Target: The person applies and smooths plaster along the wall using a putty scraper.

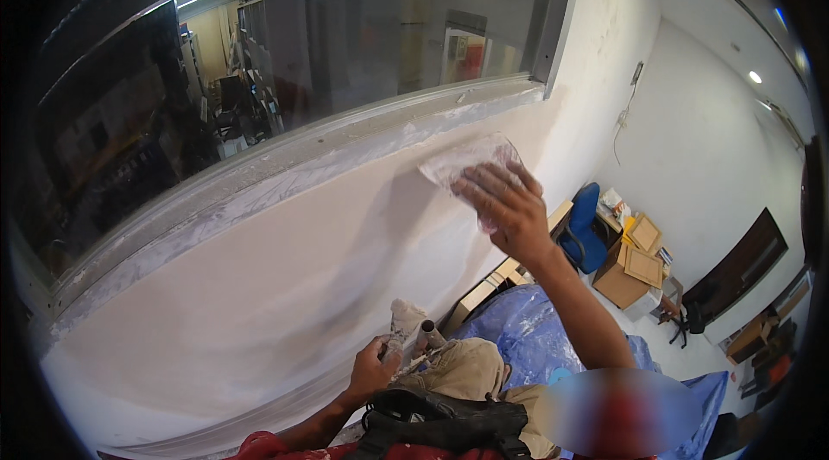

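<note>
Up on the wall (285, 261), just under the window frame, my right hand (509, 201) grips a thin flat spreader-like sheet (466, 158) smeared with whitish plaster. Its fingers lie over the sheet, which is against or very close to the wall; I cannot tell which. Lower down, near my knees, my left hand (376, 367) is closed around a plaster-caked tool, whose broad pale blade-like end (408, 318) points upward. That tool's exact kind is unclear. Pale, smooth coating covers much of the wall, with whitish smears along the sill edge.
A dusty window frame (302, 148) runs above the wall. Beside my left hand stands a metal pipe end (427, 327). Blue plastic sheeting (518, 322) lies right of my legs. Farther right are a blue chair (585, 227), cardboard boxes (620, 277) and a dark door (741, 266).
</note>
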`<state>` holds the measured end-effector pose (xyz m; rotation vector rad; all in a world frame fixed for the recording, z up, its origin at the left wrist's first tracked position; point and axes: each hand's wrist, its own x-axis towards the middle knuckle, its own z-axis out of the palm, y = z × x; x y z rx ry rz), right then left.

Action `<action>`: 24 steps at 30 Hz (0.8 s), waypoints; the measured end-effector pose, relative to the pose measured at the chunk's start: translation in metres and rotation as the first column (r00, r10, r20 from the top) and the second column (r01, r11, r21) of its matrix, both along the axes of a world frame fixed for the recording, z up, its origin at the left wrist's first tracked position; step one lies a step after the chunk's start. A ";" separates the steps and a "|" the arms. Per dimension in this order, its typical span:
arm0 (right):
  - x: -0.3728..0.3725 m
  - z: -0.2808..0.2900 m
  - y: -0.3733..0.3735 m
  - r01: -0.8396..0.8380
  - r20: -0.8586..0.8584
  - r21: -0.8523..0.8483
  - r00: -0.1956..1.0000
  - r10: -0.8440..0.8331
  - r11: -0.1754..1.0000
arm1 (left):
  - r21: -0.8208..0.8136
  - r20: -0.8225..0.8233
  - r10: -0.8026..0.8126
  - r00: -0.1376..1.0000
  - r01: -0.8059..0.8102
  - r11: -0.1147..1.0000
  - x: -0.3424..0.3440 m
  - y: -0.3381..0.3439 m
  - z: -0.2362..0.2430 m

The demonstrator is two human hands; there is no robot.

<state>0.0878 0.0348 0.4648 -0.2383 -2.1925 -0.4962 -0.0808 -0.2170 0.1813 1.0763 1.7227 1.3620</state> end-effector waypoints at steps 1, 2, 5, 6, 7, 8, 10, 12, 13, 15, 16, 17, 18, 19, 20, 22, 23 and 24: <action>0.000 0.010 0.003 -0.022 -0.031 -0.011 0.999 0.022 1.000 | 0.000 0.004 -0.007 1.000 0.007 1.000 0.003 0.004 0.012; 0.000 0.018 0.005 -0.015 -0.027 -0.010 1.000 0.015 1.000 | -0.022 0.045 -0.014 0.999 0.015 1.000 0.006 0.009 0.024; -0.012 0.028 0.002 -0.068 0.000 -0.020 0.998 0.068 0.997 | 0.003 0.083 0.018 0.996 -0.018 1.000 0.005 0.010 0.016; -0.015 0.028 0.002 -0.082 0.003 -0.012 0.997 0.082 0.997 | 0.058 0.087 0.036 0.996 -0.041 0.997 0.006 0.012 0.014; -0.018 0.028 0.001 -0.096 0.007 -0.003 0.995 0.096 0.995 | 0.058 0.090 0.035 0.995 -0.041 0.997 0.006 0.012 0.012; -0.019 0.028 0.000 -0.095 0.009 -0.003 0.995 0.095 0.995 | 0.036 0.047 0.033 0.998 -0.035 0.999 0.005 0.011 0.010; -0.020 0.031 -0.003 -0.093 0.010 -0.038 0.996 0.093 0.995 | 0.013 0.004 0.031 1.000 -0.031 0.999 0.004 0.009 0.009; -0.019 0.035 -0.003 -0.092 0.016 -0.056 0.995 0.093 0.994 | -0.033 0.044 0.015 0.999 -0.013 0.999 0.003 0.008 0.011; -0.018 0.037 0.000 -0.092 0.021 -0.074 0.995 0.094 0.993 | -0.035 0.044 0.012 0.999 -0.010 0.999 0.004 0.008 0.013; -0.016 0.036 0.010 -0.082 0.017 -0.059 0.996 0.083 0.995 | -0.047 0.104 0.016 0.994 -0.011 0.999 0.004 0.007 0.018; -0.015 0.035 0.016 -0.075 0.014 -0.042 0.997 0.076 0.996 | -0.049 0.102 0.015 0.995 -0.011 0.999 0.003 0.006 0.013; -0.012 0.033 0.023 -0.075 0.011 -0.044 0.997 0.076 0.996 | -0.026 0.076 0.023 0.997 -0.021 0.999 0.000 0.007 0.002; -0.010 0.030 0.032 -0.045 0.005 -0.038 0.999 0.045 0.998 | -0.002 0.050 0.036 0.998 -0.036 0.999 -0.003 0.007 -0.005; -0.002 0.031 0.042 -0.004 0.001 -0.026 1.000 0.004 1.000 | 0.004 0.053 0.031 0.998 -0.031 1.000 -0.003 0.010 -0.007; 0.004 0.032 0.052 0.005 -0.023 -0.021 1.000 -0.005 1.000 | 0.002 0.061 0.022 0.998 -0.023 1.000 -0.002 0.012 -0.008; 0.014 0.036 0.067 0.063 -0.030 -0.050 0.997 -0.065 0.997 | 0.000 0.064 0.019 0.998 -0.019 1.000 -0.002 0.013 -0.005; 0.020 0.036 0.079 0.086 -0.031 -0.069 0.996 -0.088 0.994 | -0.016 0.069 0.016 0.997 -0.015 1.000 -0.001 0.012 -0.002; 0.028 0.039 0.090 0.083 -0.040 -0.091 0.995 -0.087 0.992 | -0.032 0.074 0.012 0.997 -0.010 0.999 0.000 0.011 0.002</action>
